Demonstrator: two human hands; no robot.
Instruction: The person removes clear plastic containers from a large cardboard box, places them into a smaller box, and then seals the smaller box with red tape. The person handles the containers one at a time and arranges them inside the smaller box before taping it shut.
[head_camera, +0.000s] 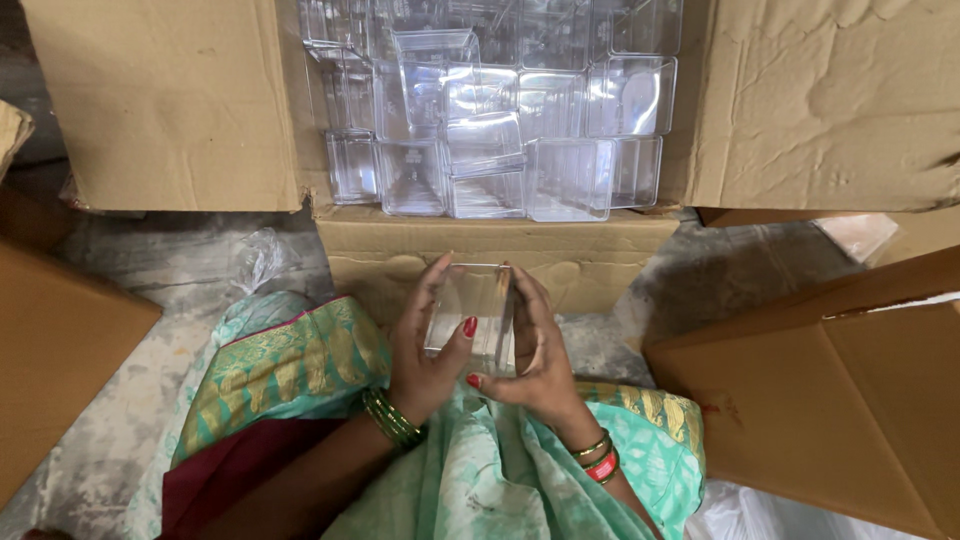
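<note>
Down low, seen from above:
Left hand: the left hand (425, 345) closes round the left side of a clear plastic box (472, 308), fingers up along its edge, thumb with a red nail pressed on the front face.
Right hand: the right hand (535, 350) grips the same box from its right side, fingers wrapped behind, thumb at the lower corner.
Clear plastic box: held between both hands just below centre, above the lap, tilted slightly toward the camera; a square, see-through container.
Carton: at 12 o'clock an open cardboard carton (500, 250) stands with its flaps spread wide; its front wall is just beyond the hands.
Contents: stacked clear boxes (500, 120) fill the carton in rows, some lying askew.
Floor: grey concrete floor (150, 300), worn and blotchy, shows at 9 o'clock and between the cartons.
Plastic scrap: a crumpled clear film (258, 258) lies on the floor at 10 o'clock.
Other cartons: a brown carton (830, 400) sits at 4 o'clock, another carton (60, 350) at 8 o'clock.
Clothing: a green and gold sari (290, 370) covers the lap; bangles (392, 418) ring both wrists.
</note>
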